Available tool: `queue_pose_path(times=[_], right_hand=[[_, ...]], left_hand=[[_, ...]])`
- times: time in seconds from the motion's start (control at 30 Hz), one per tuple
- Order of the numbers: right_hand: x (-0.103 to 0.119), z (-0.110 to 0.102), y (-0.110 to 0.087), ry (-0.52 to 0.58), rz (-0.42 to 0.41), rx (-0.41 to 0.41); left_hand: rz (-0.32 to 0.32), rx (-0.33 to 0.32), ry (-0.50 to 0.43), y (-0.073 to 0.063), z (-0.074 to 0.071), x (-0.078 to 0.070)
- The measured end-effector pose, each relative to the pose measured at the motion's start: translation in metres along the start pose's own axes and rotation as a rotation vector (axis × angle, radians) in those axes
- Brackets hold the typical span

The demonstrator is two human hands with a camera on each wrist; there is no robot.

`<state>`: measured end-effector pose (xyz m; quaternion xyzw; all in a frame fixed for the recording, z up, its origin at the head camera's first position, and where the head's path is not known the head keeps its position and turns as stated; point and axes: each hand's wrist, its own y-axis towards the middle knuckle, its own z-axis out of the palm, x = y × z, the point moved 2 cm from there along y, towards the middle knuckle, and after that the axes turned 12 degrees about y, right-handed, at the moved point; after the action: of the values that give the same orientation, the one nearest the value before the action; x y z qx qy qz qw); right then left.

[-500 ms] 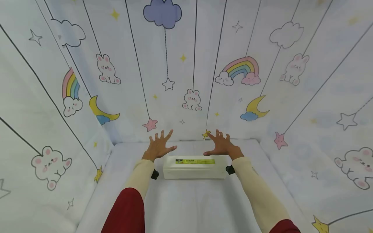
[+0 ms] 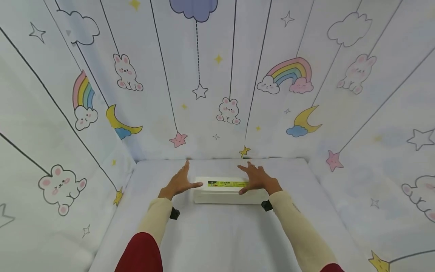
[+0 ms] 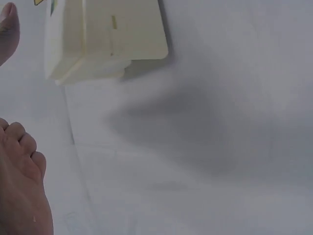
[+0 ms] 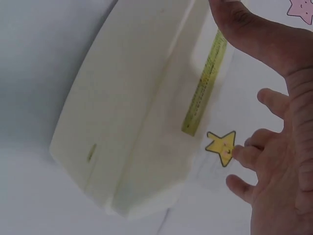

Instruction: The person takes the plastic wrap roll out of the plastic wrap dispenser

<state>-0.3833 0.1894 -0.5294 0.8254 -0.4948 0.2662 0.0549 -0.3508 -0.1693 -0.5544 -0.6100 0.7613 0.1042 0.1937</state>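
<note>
A long cream-white plastic box (image 2: 221, 197) with a yellow-green printed label (image 2: 224, 184) lies crosswise on the white surface. Just off its left end, my left hand (image 2: 179, 183) is spread, thumb pointing towards the box; a gap separates the two in the left wrist view, where that hand (image 3: 22, 181) shows only in part. Over the box's right end hovers my right hand (image 2: 258, 178), fingers apart, covering part of the label and lid. In the right wrist view this hand (image 4: 279, 166) holds nothing, and whether its thumb touches the box is unclear.
White cloth walls printed with clouds, rabbits, rainbows and stars rise behind and on both sides. The back wall (image 2: 156, 147) meets the white surface (image 2: 217, 234) a short way behind the box. A small black device (image 2: 175, 213) sits at the left wrist, another (image 2: 267, 205) at the right.
Both hands have come lower and nearer the box, the left turning its thumb towards the left end, the right now overlapping the right end. The head view has shifted slightly.
</note>
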Motion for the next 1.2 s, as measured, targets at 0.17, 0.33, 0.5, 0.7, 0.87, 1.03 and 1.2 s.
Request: queue_pose_path(times=[0.17, 0.33, 0.5, 0.7, 0.87, 1.03, 1.2], right_hand=[[-0.005, 0.015, 0.005, -0.004, 0.005, 0.038], [-0.01, 0.033, 0.001, 0.04, 0.016, 0.051], [-0.016, 0.043, 0.002, 0.099, 0.019, 0.042], [-0.014, 0.039, 0.012, 0.119, 0.001, 0.018], [-0.011, 0.04, 0.011, 0.123, 0.008, -0.004], [-0.013, 0.042, 0.011, 0.117, 0.002, -0.006], [-0.015, 0.041, 0.014, 0.11, -0.002, -0.039]], left_hand=[[0.024, -0.001, -0.049, -0.003, 0.015, 0.015], [0.013, -0.007, -0.079, -0.01, 0.041, 0.02], [0.039, -0.044, -0.187, -0.012, 0.072, 0.026], [0.083, -0.128, -0.406, 0.001, 0.098, 0.036], [0.075, -0.179, -0.554, 0.003, 0.109, 0.039], [0.126, -0.229, -0.635, 0.003, 0.118, 0.043], [0.119, -0.227, -0.694, 0.003, 0.125, 0.044]])
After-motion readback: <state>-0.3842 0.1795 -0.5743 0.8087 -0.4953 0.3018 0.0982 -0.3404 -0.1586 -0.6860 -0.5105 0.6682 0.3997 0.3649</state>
